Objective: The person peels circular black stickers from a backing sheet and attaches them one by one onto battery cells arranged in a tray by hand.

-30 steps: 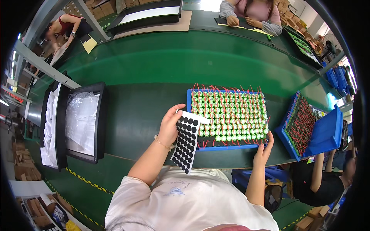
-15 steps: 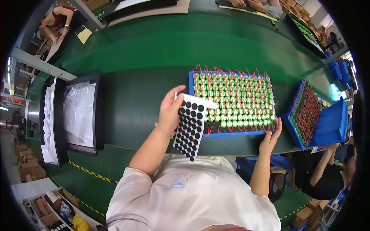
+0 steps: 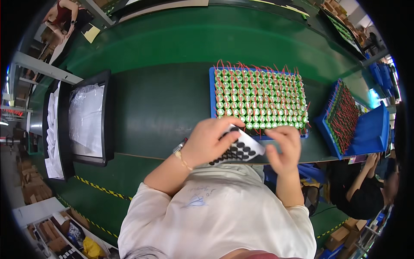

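Observation:
My left hand [image 3: 211,140] grips a white sheet of round black stickers [image 3: 243,149], thumb on top, tilted between me and the blue tray. My right hand [image 3: 284,149] is at the sheet's right corner, thumb and forefinger apart, the fingertips a little blurred; nothing shows between them. Just beyond both hands, the blue tray [image 3: 212,93] lies flat on the table. It holds rows of upright green cylindrical battery cells [image 3: 263,95] with thin red wires across them. My hands and the sheet hide part of the tray's near edge.
At right, a second blue tray [image 3: 366,140] stands tilted, with red-wired cells [image 3: 345,116] in it. Black trays [image 3: 108,118] with clear plastic and white sheets stand at left. A co-worker in black [image 3: 360,194] is at right; another person [image 3: 64,19] works far left.
My right hand has left the tray's near right corner and come left to the sheet. My left hand has brought the sheet nearer to me and rightward, tilting it.

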`<state>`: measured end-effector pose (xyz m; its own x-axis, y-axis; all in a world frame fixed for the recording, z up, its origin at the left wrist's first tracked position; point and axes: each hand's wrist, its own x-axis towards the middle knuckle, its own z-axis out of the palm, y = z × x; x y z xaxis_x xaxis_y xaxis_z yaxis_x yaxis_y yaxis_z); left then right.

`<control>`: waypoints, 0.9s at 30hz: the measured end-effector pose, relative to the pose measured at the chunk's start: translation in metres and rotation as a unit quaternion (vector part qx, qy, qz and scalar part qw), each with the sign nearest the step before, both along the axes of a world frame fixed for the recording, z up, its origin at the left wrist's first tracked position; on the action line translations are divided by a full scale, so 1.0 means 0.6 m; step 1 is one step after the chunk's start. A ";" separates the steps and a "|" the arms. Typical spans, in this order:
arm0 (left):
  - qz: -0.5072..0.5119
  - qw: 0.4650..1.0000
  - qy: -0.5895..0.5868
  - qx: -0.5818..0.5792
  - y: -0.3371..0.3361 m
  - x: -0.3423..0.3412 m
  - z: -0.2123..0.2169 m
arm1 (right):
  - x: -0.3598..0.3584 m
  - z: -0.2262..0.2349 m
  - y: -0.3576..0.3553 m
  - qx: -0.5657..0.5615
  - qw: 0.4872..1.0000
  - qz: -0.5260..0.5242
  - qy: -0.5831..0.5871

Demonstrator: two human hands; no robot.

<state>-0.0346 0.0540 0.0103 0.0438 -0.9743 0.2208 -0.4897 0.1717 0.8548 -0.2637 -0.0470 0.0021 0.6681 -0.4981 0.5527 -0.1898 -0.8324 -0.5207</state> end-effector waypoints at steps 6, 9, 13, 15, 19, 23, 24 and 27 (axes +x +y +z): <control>0.000 0.999 -0.027 -0.027 0.018 -0.051 -0.014 | 0.056 0.001 0.025 -0.015 1.000 0.006 -0.004; -0.001 1.000 -0.018 -0.025 0.025 -0.048 -0.017 | 0.057 -0.004 0.034 0.004 1.000 0.000 -0.014; -0.017 1.000 0.014 0.015 0.032 -0.042 -0.013 | 0.068 -0.006 0.043 0.054 0.998 0.016 -0.019; -0.003 0.999 0.031 0.015 0.028 -0.034 -0.007 | 0.076 -0.008 0.046 0.050 0.998 0.018 -0.031; 0.025 0.997 0.068 0.004 0.038 -0.031 -0.027 | 0.077 -0.019 0.053 0.006 0.998 0.046 -0.033; 0.059 0.995 0.078 -0.032 0.044 -0.007 -0.072 | 0.070 -0.013 0.027 0.026 0.994 0.089 -0.061; 0.084 0.990 0.075 -0.085 0.056 0.003 -0.084 | 0.067 -0.005 0.018 0.024 0.996 0.058 -0.064; 0.171 0.957 0.228 -0.062 0.094 0.015 -0.098 | 0.054 -0.006 -0.010 0.206 0.972 -0.080 -0.075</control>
